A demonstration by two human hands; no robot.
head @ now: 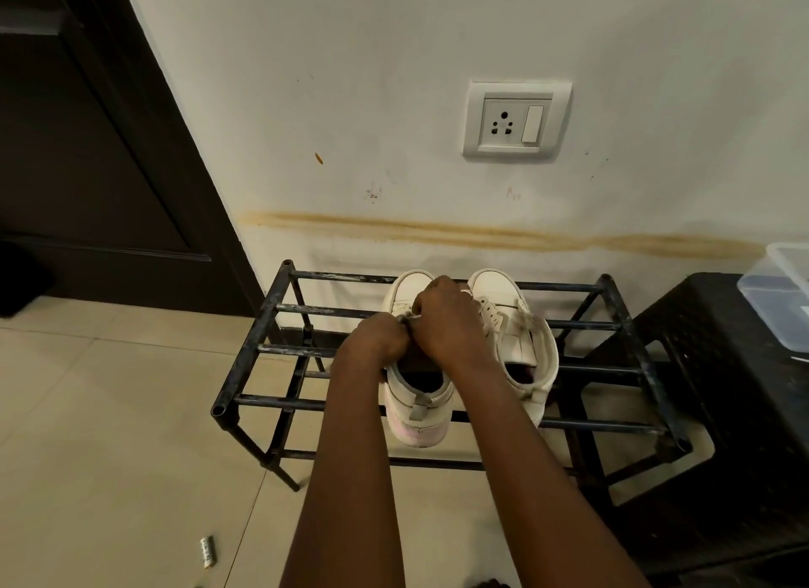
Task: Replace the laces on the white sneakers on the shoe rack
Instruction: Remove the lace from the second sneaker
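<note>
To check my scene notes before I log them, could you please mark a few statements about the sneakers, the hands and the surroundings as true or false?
1. Both sneakers stand on the top tier of the shoe rack. True.
2. The left hand and the right hand work on the right sneaker. False: both grip the lace area of the left sneaker.
3. The sneakers' toes point toward the wall. True.
4. A plug sits in the wall socket. False: nothing is plugged into it.
5. The clear container sits on the floor. False: it rests on the black stool at the right.
</note>
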